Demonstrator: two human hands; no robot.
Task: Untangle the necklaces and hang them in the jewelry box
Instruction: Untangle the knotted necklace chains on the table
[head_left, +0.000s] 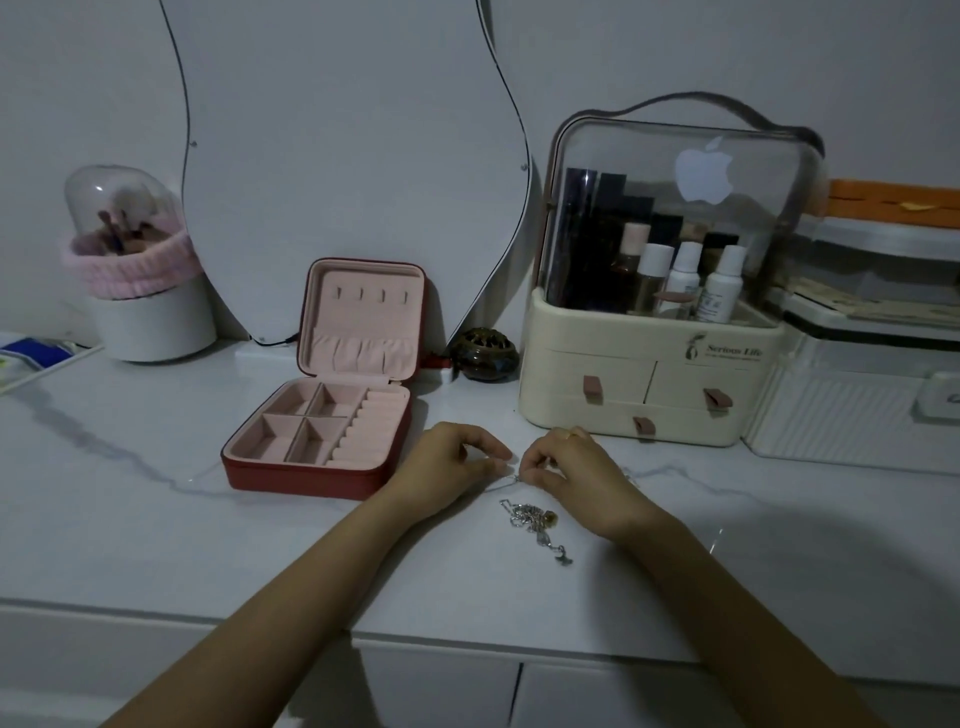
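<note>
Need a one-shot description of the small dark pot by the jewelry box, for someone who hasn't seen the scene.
Find the curvy mirror leaning on the wall. At its lower right edge, between the open red jewelry box and the cream cosmetics organizer, sits a squat dark brown pot, the only round, glossy item with a pierced lid.

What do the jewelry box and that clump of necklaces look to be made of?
The jewelry box: likely dark red faux leather outside, smooth with a dull sheen; the pink lining looks matte and velvety. The necklaces: thin silvery metal chains, glinting, with one brownish-gold piece.
</note>
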